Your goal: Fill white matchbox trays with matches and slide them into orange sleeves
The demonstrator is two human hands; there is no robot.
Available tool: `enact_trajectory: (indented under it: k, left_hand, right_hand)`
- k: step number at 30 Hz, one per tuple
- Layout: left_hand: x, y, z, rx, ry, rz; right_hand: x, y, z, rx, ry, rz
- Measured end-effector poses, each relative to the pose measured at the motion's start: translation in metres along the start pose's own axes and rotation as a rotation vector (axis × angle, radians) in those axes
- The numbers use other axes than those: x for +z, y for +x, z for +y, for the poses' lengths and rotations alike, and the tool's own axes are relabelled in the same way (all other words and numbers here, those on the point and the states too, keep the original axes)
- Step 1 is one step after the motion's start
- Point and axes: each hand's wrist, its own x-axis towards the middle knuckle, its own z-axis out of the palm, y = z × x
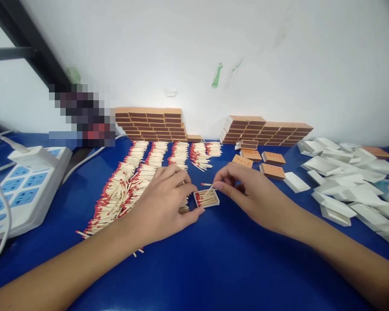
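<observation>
A small white matchbox tray point(216, 202) lies on the blue table, partly filled with red-tipped matches. My left hand point(165, 203) steadies the tray's left end between thumb and forefinger; its other fingers curl over loose matches. Just above the tray's right end, my right hand point(243, 190) pinches matches point(207, 184) between thumb and forefinger, their red heads pointing left. At least two seem to be in that pinch. Rows of loose matches point(113, 198) spread beyond and to the left of my left hand, which hides part of them.
Stacked matchboxes point(152, 123) and a second stack point(266, 131) stand against the white wall. Loose orange matchboxes point(272, 170) lie beyond my right hand. Empty white trays point(350, 172) are heaped at right. A power strip point(29, 194) with white cables occupies the left.
</observation>
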Motion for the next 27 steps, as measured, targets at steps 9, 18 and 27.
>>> enact_trajectory:
  k: [9,18,27]
  left_hand:
    - [-0.001,0.0,0.001,-0.004,0.0,-0.003]
    - [0.0,-0.002,0.001,0.022,-0.007,0.01]
    - [-0.002,-0.002,0.005,0.042,-0.032,-0.018]
  right_hand:
    - [0.0,-0.005,0.008,-0.114,-0.091,-0.19]
    - [-0.003,0.007,0.014,-0.059,-0.104,-0.033]
    - [0.006,0.016,0.025,-0.069,-0.12,-0.106]
